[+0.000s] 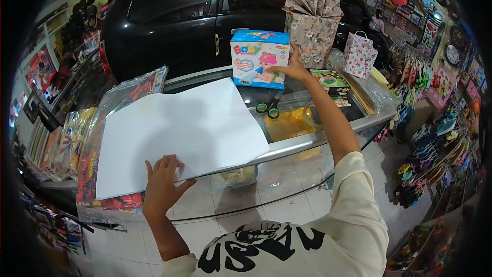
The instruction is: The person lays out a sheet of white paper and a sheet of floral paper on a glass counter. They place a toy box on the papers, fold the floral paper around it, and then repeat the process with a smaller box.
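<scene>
A large white sheet of paper (pixel 189 128) lies spread over the glass counter. My left hand (pixel 165 182) rests at its near edge, the fingers apart and pressing lightly on the paper. With my right hand (pixel 293 69) I grip the right side of a blue and white baby doll box (pixel 246 64). The box stands upright beyond the paper's right corner, its printed front toward me. Scissors (pixel 269 107) with black and green handles lie just in front of the box. A clear ring that looks like a tape roll (pixel 310 118) is below my right forearm.
A flowered wrapped package (pixel 313 33) and a small flowered gift bag (pixel 360 56) stand at the back right. Plastic-wrapped red packs (pixel 88 166) lie left, partly under the paper. A black car (pixel 169 36) is close behind the counter (pixel 302 144). Hanging goods (pixel 417 159) crowd the right.
</scene>
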Motion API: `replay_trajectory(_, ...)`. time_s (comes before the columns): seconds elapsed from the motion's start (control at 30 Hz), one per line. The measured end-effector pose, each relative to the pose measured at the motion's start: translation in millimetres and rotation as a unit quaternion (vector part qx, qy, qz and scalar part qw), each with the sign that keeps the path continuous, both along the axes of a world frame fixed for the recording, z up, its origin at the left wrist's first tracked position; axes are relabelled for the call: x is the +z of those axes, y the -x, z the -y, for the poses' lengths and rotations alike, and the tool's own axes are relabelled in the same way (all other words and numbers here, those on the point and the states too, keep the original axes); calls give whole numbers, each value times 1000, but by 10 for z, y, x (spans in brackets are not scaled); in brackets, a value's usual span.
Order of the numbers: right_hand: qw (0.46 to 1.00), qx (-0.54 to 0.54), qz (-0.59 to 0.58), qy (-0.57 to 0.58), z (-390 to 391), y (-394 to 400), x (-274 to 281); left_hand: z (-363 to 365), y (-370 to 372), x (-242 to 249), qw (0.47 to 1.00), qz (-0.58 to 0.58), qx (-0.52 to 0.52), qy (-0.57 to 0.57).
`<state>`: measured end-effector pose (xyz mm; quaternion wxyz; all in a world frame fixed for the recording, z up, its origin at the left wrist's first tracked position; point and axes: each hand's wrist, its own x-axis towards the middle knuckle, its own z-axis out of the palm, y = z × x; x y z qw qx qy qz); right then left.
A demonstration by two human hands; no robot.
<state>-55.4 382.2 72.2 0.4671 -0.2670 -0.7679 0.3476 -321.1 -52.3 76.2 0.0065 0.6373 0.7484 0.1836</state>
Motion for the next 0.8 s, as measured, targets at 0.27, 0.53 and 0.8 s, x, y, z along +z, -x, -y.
replay_trajectory(0.27, 999, -38, 19, 0, 355, 33, 240, -5, -36, -74, 1000, 2, 3, -13)
replay_trajectory(0.53, 998, -19, 17, -58, 90, 69, 225, -51, -63, -131, 1000, -4, 7, -22)
replay_trajectory(0.8, 999, 46, -5, 24, -64, -51, 16, -55, -62, -205, 999, -5, 16, -47)
